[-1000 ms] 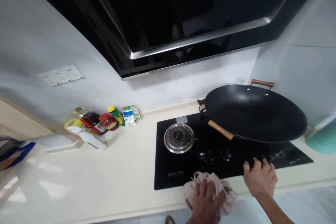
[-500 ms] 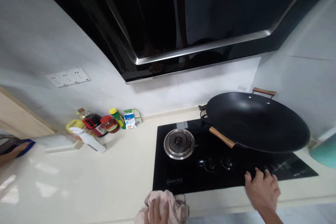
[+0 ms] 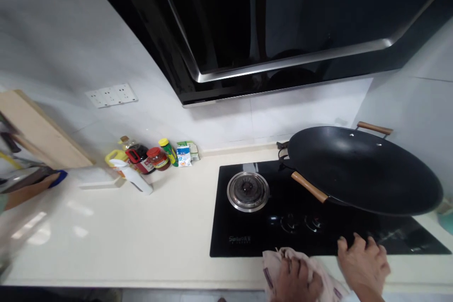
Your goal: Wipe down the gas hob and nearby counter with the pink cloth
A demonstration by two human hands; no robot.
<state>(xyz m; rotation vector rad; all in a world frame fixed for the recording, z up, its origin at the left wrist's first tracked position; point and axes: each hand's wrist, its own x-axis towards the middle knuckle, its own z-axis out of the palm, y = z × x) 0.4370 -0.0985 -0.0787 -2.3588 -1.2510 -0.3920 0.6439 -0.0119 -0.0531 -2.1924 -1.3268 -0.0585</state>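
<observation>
My left hand [image 3: 299, 279] is closed on a pale pink cloth [image 3: 274, 264], pressing it on the counter at the front edge of the black gas cooktop [image 3: 226, 222]. To its right, my right hand [image 3: 364, 262] rests over the cooktop's front edge with its fingers apart, holding nothing. Behind the hands sits a large black wok [image 3: 361, 170] with wooden handles on the right side of the cooktop. The left burner [image 3: 248, 192] is uncovered. Two control knobs [image 3: 290, 222] lie between the burner and the wok.
Along the wall stand a white spray bottle [image 3: 132, 177], a red-lidded jar [image 3: 158, 158], a yellow-capped bottle [image 3: 168, 152] and small packets [image 3: 184, 155]. A dark range hood [image 3: 283, 14] hangs overhead. Wooden boards [image 3: 42, 127] lean at the left. Another person's arm [image 3: 30, 191] shows at the left edge.
My left hand has slid the cloth rightward along the cooktop's front edge, close to my right hand. My right hand stays at about the same spot; the view has shifted slightly left.
</observation>
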